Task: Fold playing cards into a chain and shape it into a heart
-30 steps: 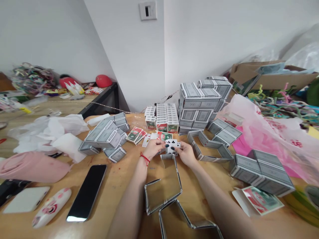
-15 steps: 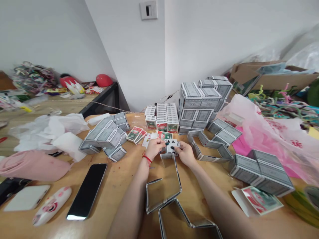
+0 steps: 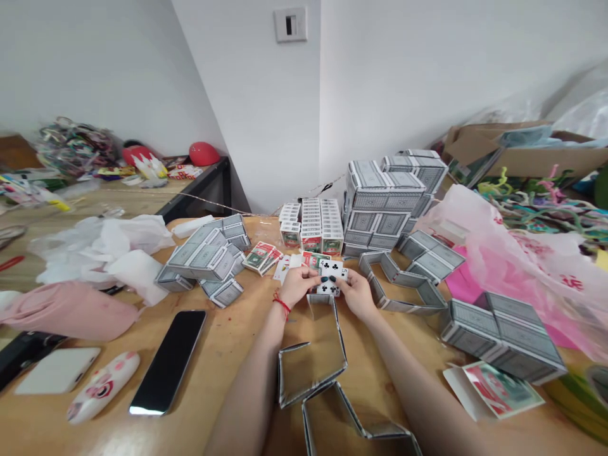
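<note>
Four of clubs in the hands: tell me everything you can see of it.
The four of clubs is a thin, white, papery-looking card with black club marks and a 4 at upper left, its face toward the camera. The left hand and right hand hold it from either side, partly covering its face. A card marked 5 peeks out at its right.

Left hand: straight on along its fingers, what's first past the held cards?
Likely the right hand, facing the left hand across the cards; depth between them is hard to judge.
</note>
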`<state>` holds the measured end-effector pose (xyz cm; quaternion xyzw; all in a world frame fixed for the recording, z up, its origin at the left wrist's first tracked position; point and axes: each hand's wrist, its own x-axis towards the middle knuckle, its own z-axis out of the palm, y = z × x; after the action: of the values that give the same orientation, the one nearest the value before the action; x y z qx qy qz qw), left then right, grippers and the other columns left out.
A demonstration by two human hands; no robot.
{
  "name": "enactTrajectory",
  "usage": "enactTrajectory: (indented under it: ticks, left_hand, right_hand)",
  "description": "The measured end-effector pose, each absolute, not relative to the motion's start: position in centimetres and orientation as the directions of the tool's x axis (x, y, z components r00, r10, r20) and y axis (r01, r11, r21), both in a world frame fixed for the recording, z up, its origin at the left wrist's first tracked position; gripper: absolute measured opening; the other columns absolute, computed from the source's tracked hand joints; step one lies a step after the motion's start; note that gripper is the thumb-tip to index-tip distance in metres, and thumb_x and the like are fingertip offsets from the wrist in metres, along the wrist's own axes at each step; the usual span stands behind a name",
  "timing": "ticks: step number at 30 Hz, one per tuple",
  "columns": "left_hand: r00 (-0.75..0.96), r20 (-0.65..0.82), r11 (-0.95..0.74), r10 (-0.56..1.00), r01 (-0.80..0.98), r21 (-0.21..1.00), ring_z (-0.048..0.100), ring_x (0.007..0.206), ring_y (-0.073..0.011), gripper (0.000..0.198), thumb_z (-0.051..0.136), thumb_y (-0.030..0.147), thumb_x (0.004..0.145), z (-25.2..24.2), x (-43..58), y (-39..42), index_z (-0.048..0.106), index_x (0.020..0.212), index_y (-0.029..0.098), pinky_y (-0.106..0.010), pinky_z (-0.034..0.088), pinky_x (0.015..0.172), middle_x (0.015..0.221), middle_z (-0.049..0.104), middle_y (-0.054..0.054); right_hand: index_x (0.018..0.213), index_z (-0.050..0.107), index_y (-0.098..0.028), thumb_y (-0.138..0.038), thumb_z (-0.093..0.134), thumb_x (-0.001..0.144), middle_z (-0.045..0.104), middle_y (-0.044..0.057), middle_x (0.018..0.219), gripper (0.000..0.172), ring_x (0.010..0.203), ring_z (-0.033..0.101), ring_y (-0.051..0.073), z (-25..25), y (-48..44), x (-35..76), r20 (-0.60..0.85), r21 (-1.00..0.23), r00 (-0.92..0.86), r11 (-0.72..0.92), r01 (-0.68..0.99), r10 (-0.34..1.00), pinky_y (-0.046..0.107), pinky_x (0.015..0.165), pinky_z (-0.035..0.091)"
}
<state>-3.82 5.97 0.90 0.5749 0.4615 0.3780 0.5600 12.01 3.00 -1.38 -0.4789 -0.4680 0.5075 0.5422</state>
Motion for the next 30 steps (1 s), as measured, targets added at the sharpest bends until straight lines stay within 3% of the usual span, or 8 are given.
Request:
enactTrajectory:
  ticks: [18, 23, 30]
  left_hand:
    - [0.176, -0.088, 0.088, 0.98, 0.006, 0.996, 0.032, 0.033, -0.0041, 0.024, 0.064, 0.025, 0.054, 1.15, -3.01, 5.65, 0.044, 0.048, 0.014, -0.018, 0.023, 0.038, 0.035, 0.038, 0.008]
    - [0.243, 0.004, 0.009, 0.97, -0.05, 0.999, 0.036, 0.039, -0.0047, 0.02, 0.061, 0.029, 0.059, 1.15, -3.27, 5.64, 0.049, 0.056, 0.014, -0.018, 0.028, 0.041, 0.044, 0.041, 0.006]
    - [0.176, 0.025, -0.026, 0.984, 0.007, 1.0, 0.034, 0.04, -0.0042, 0.022, 0.06, 0.033, 0.063, 0.83, -3.18, 5.73, 0.051, 0.059, 0.013, -0.018, 0.026, 0.041, 0.043, 0.04, 0.006]
  right_hand:
    - [0.086, 0.057, -0.016, -0.038, 0.063, 0.062, 0.066, 0.006, 0.081, 0.033, 0.07, 0.06, 0.018, -1.39, 3.05, 11.8, 0.024, -0.991, -0.003, 0.023, -0.134, 1.0, 0.029, 0.062, 0.047]
    - [0.086, 0.057, -0.016, -0.037, 0.063, 0.063, 0.066, 0.006, 0.081, 0.032, 0.07, 0.06, 0.018, -1.46, 3.06, 12.0, 0.013, -0.989, -0.022, 0.009, -0.147, 1.0, 0.03, 0.063, 0.047]
    - [0.088, 0.057, -0.016, -0.04, 0.063, 0.063, 0.066, 0.006, 0.077, 0.035, 0.072, 0.06, 0.019, -1.58, 3.06, 11.99, 0.013, -0.994, -0.024, 0.01, -0.11, 1.0, 0.031, 0.063, 0.047]
